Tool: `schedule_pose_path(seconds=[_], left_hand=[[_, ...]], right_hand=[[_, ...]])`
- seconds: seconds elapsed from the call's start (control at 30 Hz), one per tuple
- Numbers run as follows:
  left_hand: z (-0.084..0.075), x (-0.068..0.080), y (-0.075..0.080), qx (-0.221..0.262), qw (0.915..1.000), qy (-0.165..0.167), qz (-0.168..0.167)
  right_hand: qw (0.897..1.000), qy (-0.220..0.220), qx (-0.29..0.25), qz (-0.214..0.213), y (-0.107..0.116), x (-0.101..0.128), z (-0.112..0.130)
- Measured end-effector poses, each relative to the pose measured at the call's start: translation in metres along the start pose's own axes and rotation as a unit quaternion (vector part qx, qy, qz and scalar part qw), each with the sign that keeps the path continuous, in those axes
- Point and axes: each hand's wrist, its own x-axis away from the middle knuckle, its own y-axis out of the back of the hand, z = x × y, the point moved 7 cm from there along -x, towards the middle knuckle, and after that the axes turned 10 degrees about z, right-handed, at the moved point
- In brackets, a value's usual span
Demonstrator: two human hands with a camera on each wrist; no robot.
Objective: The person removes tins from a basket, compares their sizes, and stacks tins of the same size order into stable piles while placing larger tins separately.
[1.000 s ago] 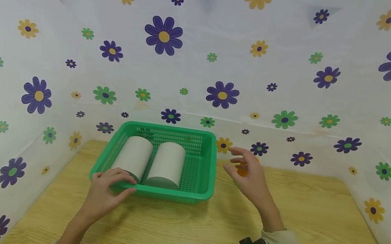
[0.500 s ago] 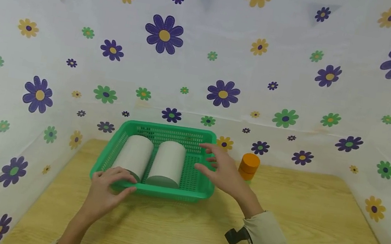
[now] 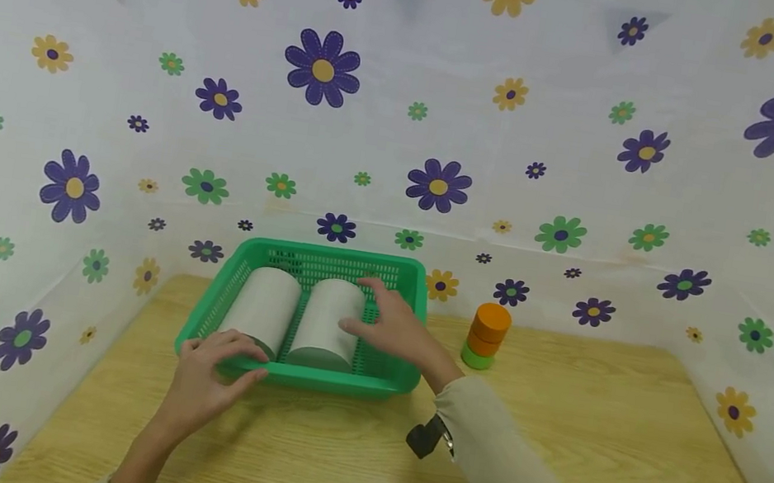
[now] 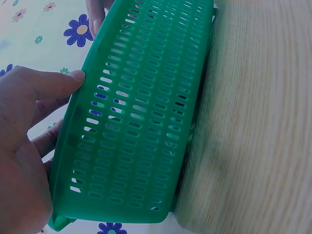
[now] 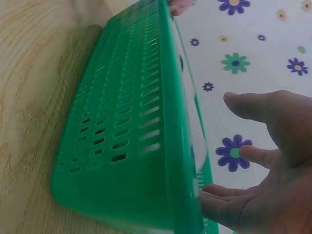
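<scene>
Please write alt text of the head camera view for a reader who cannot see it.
A person's right hand touches the right white roll of two lying in a green basket, while the left hand holds its near rim. The basket is on a wooden table, orange and green discs stacked nearby.

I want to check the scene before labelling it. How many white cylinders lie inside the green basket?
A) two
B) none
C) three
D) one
A: the head view shows the left white cylinder and the right white cylinder lying side by side in the green basket, with the right hand on the right one.
</scene>
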Motion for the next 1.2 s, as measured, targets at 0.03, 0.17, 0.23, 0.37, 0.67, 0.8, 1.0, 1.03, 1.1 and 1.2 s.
schedule_pose_path(seconds=[0.03,0.17,0.23,0.37,0.67,0.8,1.0,1.03,1.1,1.2], left_hand=[[0.000,0.000,0.000,-0.001,1.0000,0.001,0.000],[0.002,0.001,0.002,-0.003,1.0000,0.006,0.001],[0.002,0.001,0.003,-0.003,1.0000,0.006,0.000],[0.003,0.002,0.003,-0.001,1.0000,0.006,0.000],[0.004,0.003,-0.001,0.002,0.9999,0.010,0.002],[0.003,0.002,0.000,0.001,1.0000,0.008,0.000],[0.003,0.001,-0.001,0.001,1.0000,0.009,0.003],[0.004,0.001,-0.001,0.001,1.0000,0.009,0.004],[0.004,0.001,-0.001,0.002,1.0000,0.007,0.004],[0.005,0.002,0.000,0.001,0.9999,0.007,0.007]], right_hand=[[1.000,-0.008,-0.006,0.008,-0.003,-0.004,0.000],[0.998,-0.043,-0.041,0.034,-0.012,-0.017,0.000],[0.995,-0.062,-0.068,0.042,-0.017,-0.022,-0.001],[0.989,-0.093,-0.104,0.050,-0.026,-0.032,-0.005],[0.982,-0.128,-0.117,0.070,-0.043,-0.045,-0.009],[0.969,-0.147,-0.180,0.079,-0.050,-0.052,-0.013],[0.950,-0.173,-0.244,0.094,-0.058,-0.059,-0.021],[0.949,-0.172,-0.249,0.095,-0.058,-0.058,-0.020],[0.947,-0.168,-0.257,0.094,-0.059,-0.058,-0.020],[0.948,-0.164,-0.257,0.086,-0.059,-0.058,-0.022]])
